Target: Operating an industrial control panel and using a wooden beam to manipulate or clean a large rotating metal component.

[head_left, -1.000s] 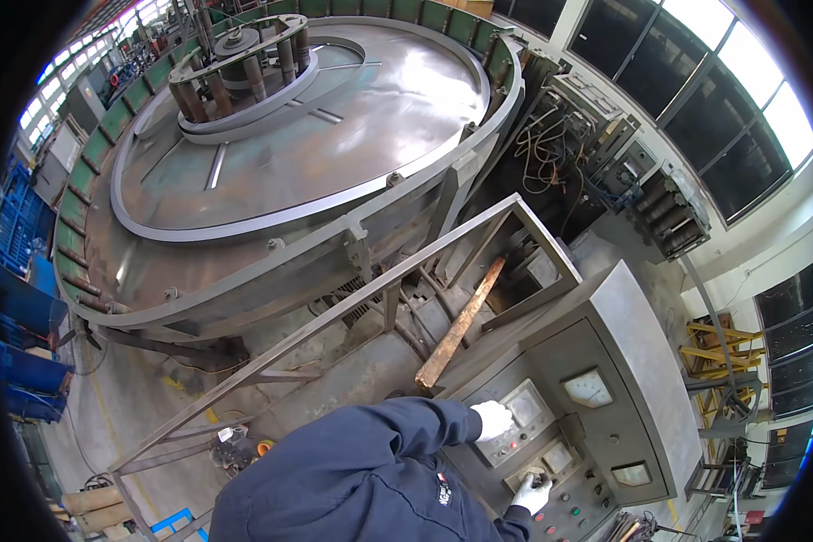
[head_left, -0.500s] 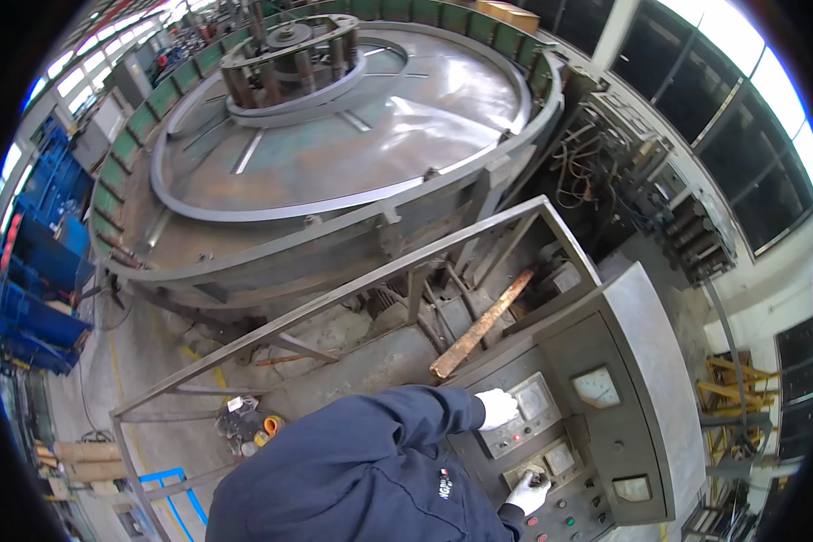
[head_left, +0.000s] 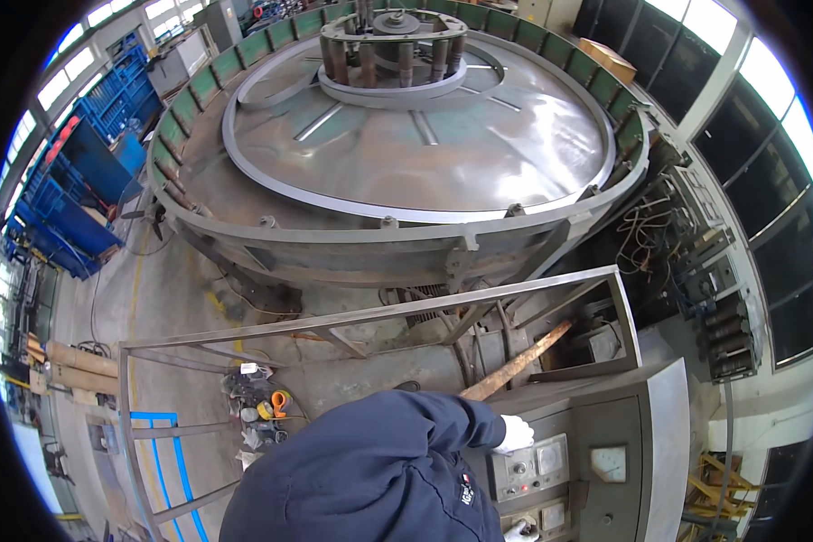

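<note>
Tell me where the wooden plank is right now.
In the head view, the wooden plank leans diagonally right of centre, inside the metal frame, just above the grey control cabinet and the white-gloved hand.

Grey metal control cabinet [head_left: 623, 425] at lower right, upright, sloped panel facing up; square dial gauges [head_left: 551, 459] and small knobs [head_left: 518, 467] in rows, one white-gloved hand touching the panel's upper left edge.
</note>
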Demonstrator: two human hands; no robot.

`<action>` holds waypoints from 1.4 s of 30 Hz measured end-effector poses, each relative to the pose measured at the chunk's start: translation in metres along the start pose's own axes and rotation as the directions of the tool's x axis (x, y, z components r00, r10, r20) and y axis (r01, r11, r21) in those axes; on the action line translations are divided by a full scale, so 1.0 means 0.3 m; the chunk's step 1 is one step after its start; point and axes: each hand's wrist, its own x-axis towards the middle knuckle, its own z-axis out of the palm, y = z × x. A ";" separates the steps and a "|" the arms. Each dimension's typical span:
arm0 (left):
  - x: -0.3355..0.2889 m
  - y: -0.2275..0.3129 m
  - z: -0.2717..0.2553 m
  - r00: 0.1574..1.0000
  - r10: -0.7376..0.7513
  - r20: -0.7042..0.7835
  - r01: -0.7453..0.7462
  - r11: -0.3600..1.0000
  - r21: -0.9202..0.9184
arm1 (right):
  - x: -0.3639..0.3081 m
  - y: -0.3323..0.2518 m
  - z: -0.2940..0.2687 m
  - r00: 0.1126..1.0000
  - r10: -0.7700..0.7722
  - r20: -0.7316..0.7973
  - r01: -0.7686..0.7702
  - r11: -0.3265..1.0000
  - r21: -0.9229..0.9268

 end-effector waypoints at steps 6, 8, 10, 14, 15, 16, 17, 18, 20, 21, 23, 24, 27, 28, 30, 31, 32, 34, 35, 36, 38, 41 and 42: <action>-0.142 -0.148 -0.123 0.989 -0.148 -0.019 0.148 0.989 -0.005 | -0.015 0.022 0.070 0.995 0.018 0.101 -0.020 1.000 0.014; -0.189 -0.151 -0.212 0.980 -0.194 0.042 0.195 0.981 -0.014 | -0.044 0.017 0.048 0.989 0.021 0.145 -0.032 0.997 0.074; -0.267 -0.179 -0.236 0.967 -0.253 0.019 0.253 0.965 -0.061 | -0.030 -0.028 0.011 0.981 0.040 0.192 -0.055 0.996 0.072; -0.509 -0.238 -0.280 0.851 -0.524 0.033 0.525 0.849 -0.060 | 0.006 -0.073 0.031 0.981 0.061 0.183 -0.093 0.981 0.171; -0.577 -0.250 -0.291 0.827 -0.561 0.031 0.562 0.826 -0.041 | -0.001 -0.082 0.019 0.981 0.077 0.176 -0.110 0.976 0.187; -0.644 -0.285 -0.247 0.808 -0.589 0.000 0.589 0.807 -0.050 | -0.009 -0.082 0.006 0.978 0.096 0.184 -0.128 0.976 0.174; -0.713 -0.328 -0.213 0.781 -0.624 -0.039 0.621 0.781 -0.058 | -0.014 -0.083 0.006 0.976 0.103 0.193 -0.136 0.976 0.168; -0.777 -0.358 -0.173 0.769 -0.638 -0.040 0.636 0.770 -0.056 | -0.019 -0.059 0.019 0.979 0.105 0.177 -0.138 0.973 0.185; -0.866 -0.394 -0.120 0.711 -0.703 0.015 0.703 0.709 -0.057 | -0.017 -0.077 0.015 0.971 0.123 0.205 -0.165 0.964 0.207; -0.896 -0.408 -0.089 0.668 -0.740 0.078 0.744 0.665 -0.060 | -0.025 -0.088 -0.005 0.961 0.144 0.236 -0.201 0.951 0.236; -0.869 -0.445 -0.025 0.589 -0.782 0.203 0.807 0.584 -0.088 | -0.029 -0.019 0.026 0.971 0.126 0.201 -0.165 0.967 0.192; -0.834 -0.464 0.015 0.552 -0.789 0.268 0.832 0.545 -0.108 | -0.038 0.017 0.025 0.975 0.124 0.184 -0.158 0.970 0.183; -0.669 -0.614 0.168 0.436 -0.805 0.402 0.900 0.397 -0.181 | -0.036 -0.062 -0.002 0.952 0.205 0.228 -0.250 0.949 0.191; -0.592 -0.693 0.272 0.436 -0.809 0.394 0.900 0.407 -0.159 | -0.002 -0.132 -0.023 0.948 0.218 0.232 -0.258 0.954 0.156; -0.407 -0.797 0.430 0.434 -0.800 0.414 0.900 0.409 -0.153 | -0.022 -0.133 -0.017 0.940 0.253 0.231 -0.298 0.936 0.190; -0.295 -0.840 0.495 0.429 -0.795 0.428 0.903 0.392 -0.177 | -0.032 -0.084 0.000 0.941 0.253 0.223 -0.309 0.912 0.269; -0.218 -0.878 0.575 0.411 -0.818 0.402 0.912 0.369 -0.182 | -0.037 -0.085 -0.021 0.933 0.271 0.238 -0.315 0.934 0.169; -0.088 -0.952 0.737 0.370 -0.843 0.389 0.927 0.312 -0.207 | -0.034 -0.032 0.021 0.937 0.257 0.236 -0.315 0.915 0.252; -0.027 -0.988 0.790 0.357 -0.848 0.392 0.933 0.301 -0.200 | -0.028 -0.033 0.037 0.946 0.242 0.216 -0.298 0.912 0.282; 0.031 -1.013 0.847 0.330 -0.843 0.424 0.943 0.275 -0.187 | -0.040 -0.014 0.039 0.938 0.267 0.220 -0.317 0.919 0.237; 0.104 -1.056 0.970 0.236 -0.872 0.430 0.968 0.171 -0.186 | -0.042 -0.038 0.038 0.916 0.321 0.241 -0.381 0.885 0.268; 0.110 -1.125 1.020 0.261 -0.838 0.479 0.962 0.183 -0.203 | -0.066 -0.063 0.051 0.983 0.145 0.111 -0.171 0.946 0.275; 0.098 -1.135 1.012 0.262 -0.847 0.462 0.963 0.196 -0.188 | -0.012 -0.109 0.014 0.934 0.263 0.240 -0.340 0.862 0.377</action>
